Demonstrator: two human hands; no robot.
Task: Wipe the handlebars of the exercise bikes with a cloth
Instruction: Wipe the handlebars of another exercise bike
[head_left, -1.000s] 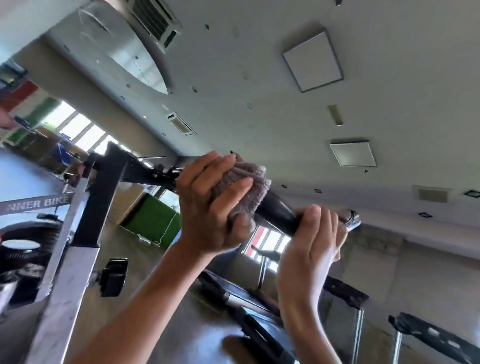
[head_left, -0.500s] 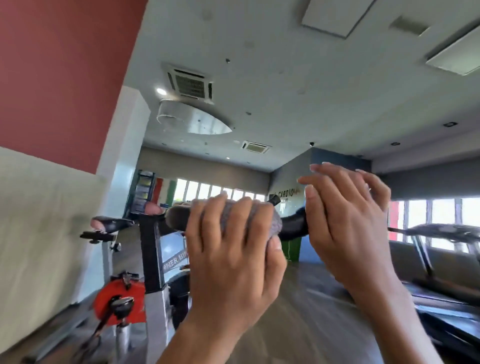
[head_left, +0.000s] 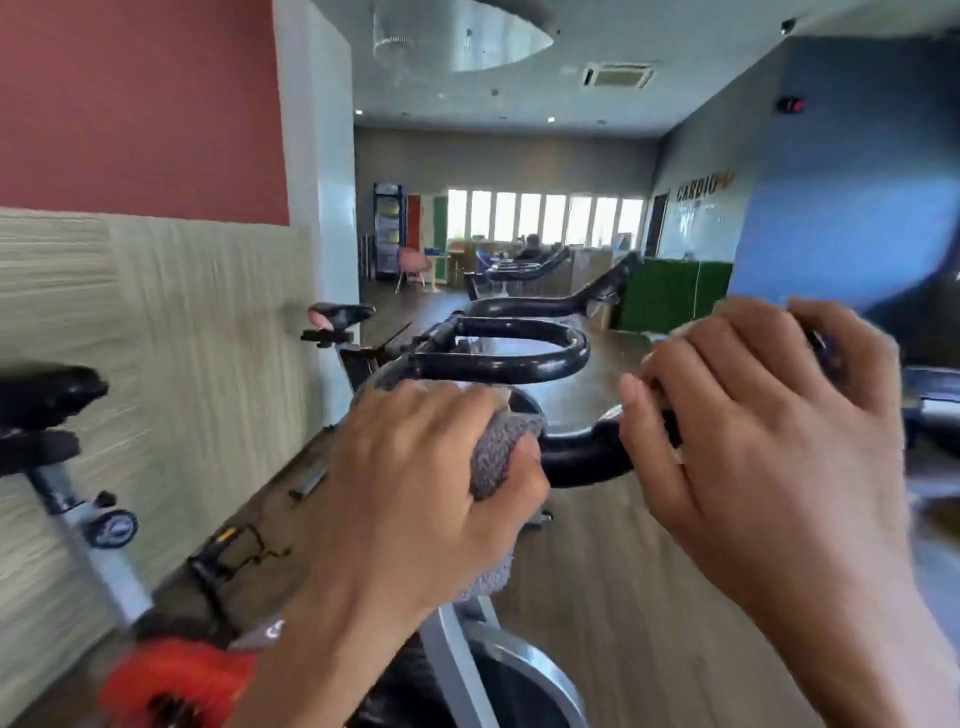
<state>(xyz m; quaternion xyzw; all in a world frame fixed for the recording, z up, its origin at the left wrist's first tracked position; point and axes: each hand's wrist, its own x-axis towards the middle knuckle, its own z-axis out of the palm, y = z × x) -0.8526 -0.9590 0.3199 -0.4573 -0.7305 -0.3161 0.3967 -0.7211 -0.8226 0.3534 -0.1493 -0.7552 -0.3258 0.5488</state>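
Note:
A black handlebar (head_left: 582, 457) of an exercise bike runs across the middle of the view, with a looped centre bar (head_left: 519, 358) behind it. My left hand (head_left: 415, 499) is wrapped around its left part with a grey cloth (head_left: 498, 457) pressed between palm and bar; a corner of the cloth hangs below the hand. My right hand (head_left: 769, 431) grips the right part of the same handlebar, which is mostly hidden under the fingers.
A black saddle (head_left: 47, 389) on a grey post stands at the left by the wall. A second bike saddle (head_left: 340, 314) and more handlebars (head_left: 535, 304) line up ahead. Wooden floor (head_left: 623, 597) lies below; a red flywheel cover (head_left: 176, 675) sits bottom left.
The view has tilted down from the ceiling to the bikes and floor. Both hands stay closed on the handlebar, the left one still holding the cloth against it.

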